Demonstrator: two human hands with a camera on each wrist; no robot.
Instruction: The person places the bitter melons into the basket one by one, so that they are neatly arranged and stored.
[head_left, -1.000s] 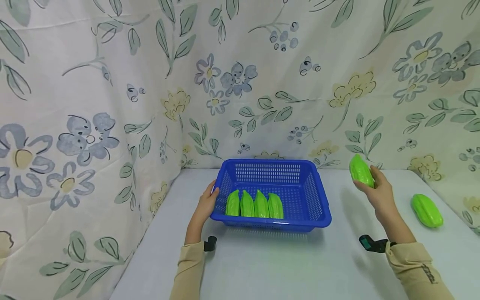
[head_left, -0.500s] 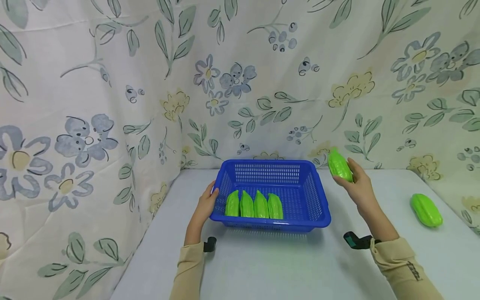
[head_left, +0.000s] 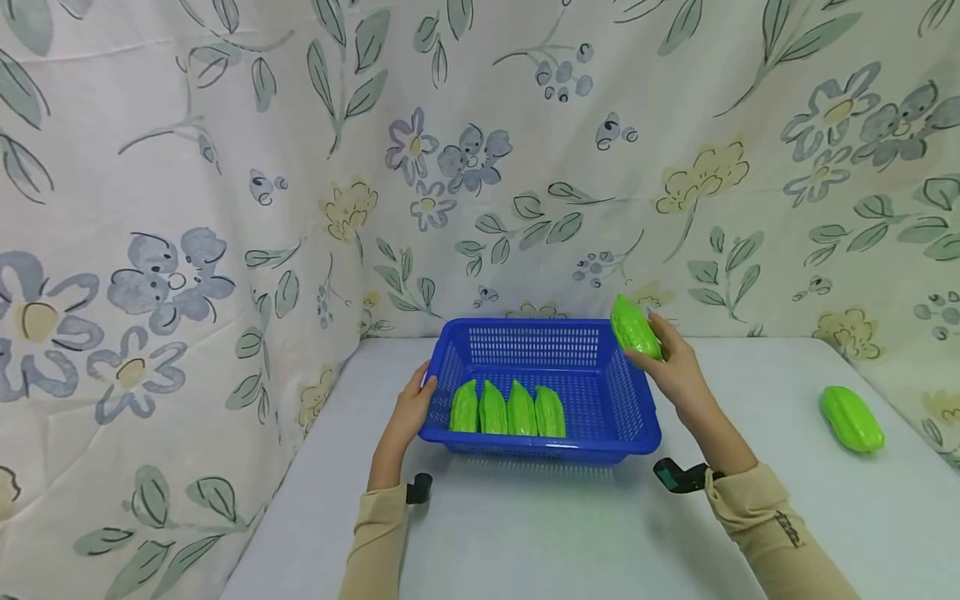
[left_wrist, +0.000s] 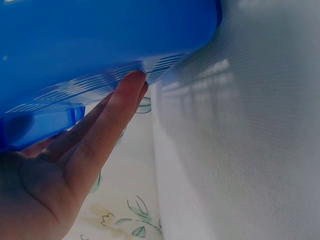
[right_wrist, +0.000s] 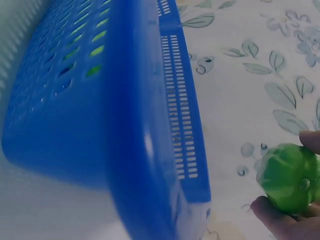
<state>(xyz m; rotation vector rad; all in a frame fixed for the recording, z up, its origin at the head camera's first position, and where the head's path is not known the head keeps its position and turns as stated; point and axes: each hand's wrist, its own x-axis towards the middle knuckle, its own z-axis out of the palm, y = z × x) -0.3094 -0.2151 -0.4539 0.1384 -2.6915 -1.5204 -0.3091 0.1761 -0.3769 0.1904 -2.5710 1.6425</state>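
A blue plastic basket [head_left: 540,448] with slotted walls stands on the table. My left hand [head_left: 409,408] grips its left rim, thumb over the edge; in the left wrist view the fingers [left_wrist: 107,120] lie along the outer wall. Held between thumb and fingers of my right hand [head_left: 678,367] is a bright green, ridged fruit with a pointed tip [head_left: 633,327], kept above the basket's right rim. In the right wrist view, the rounded end of this fruit [right_wrist: 290,177] shows. Several like fruits [head_left: 507,410] lie side by side inside the basket, toward the left front.
One more green ridged fruit [head_left: 853,419] lies on the white table [head_left: 525,542], at the far right. A floral cloth [head_left: 525,167] hangs behind the table and along its left side. Black wrist cameras [head_left: 678,475] are strapped below both hands.
My right hand has carried the green fruit leftward from beside the basket to above its right rim. The left hand and the basket have stayed put.
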